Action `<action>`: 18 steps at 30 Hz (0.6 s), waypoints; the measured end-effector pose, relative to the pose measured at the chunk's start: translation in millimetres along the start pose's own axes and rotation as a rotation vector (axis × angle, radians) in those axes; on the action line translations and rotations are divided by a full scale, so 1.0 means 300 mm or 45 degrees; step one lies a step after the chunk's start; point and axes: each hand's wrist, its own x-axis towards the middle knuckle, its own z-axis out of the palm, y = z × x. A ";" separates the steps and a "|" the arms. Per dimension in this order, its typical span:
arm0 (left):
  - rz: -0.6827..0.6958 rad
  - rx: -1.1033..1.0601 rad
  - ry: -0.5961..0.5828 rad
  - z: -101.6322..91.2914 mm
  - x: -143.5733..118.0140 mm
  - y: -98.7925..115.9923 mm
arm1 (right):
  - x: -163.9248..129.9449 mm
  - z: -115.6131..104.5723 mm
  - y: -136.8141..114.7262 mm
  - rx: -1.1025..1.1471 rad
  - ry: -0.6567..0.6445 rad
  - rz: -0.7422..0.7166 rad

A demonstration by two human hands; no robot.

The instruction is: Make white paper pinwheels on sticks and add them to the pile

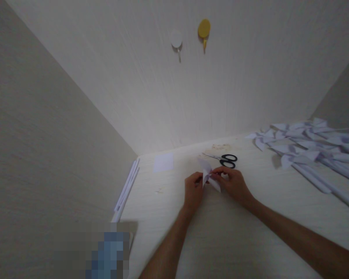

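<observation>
A white paper pinwheel (207, 176) with folded blades is held between both hands, a little above the pale tabletop. My left hand (194, 190) is closed on its left side, with the fingertips partly hidden behind the paper. From the right, my right hand (232, 183) pinches at the middle of the pinwheel with thumb and fingers. Just beyond the right hand lies a pair of scissors (227, 161) with black handles, its blades pointing left. Whether a pin or other small piece sits at the pinwheel's centre is too small to tell.
Several paper pinwheels on rolled paper sticks (311, 151) are heaped at the right. A square paper sheet (163, 162) lies left of centre, with paper rolls (127, 186) along the left wall. Small scraps (221, 147) lie behind the scissors. Yellow (204, 28) and white (177, 39) hooks are on the wall.
</observation>
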 end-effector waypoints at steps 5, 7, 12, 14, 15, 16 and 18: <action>0.000 -0.030 -0.034 0.001 0.001 -0.001 | 0.001 0.000 0.002 -0.009 -0.028 -0.007; 0.006 -0.022 -0.047 0.000 0.000 -0.004 | 0.001 0.000 0.002 -0.010 -0.044 -0.008; 0.007 0.021 -0.064 -0.003 -0.002 -0.002 | 0.000 0.002 0.000 -0.020 -0.049 -0.027; 0.013 0.033 -0.066 -0.005 -0.001 0.002 | 0.000 0.003 0.000 -0.021 -0.048 -0.050; 0.015 0.028 -0.069 -0.005 0.000 0.004 | -0.001 0.004 0.001 -0.015 -0.047 -0.065; 0.010 0.019 -0.074 -0.006 0.001 0.006 | -0.001 0.005 0.002 -0.004 -0.042 -0.083; -0.024 -0.014 -0.062 -0.007 0.005 0.007 | -0.001 0.006 0.004 0.033 -0.012 -0.129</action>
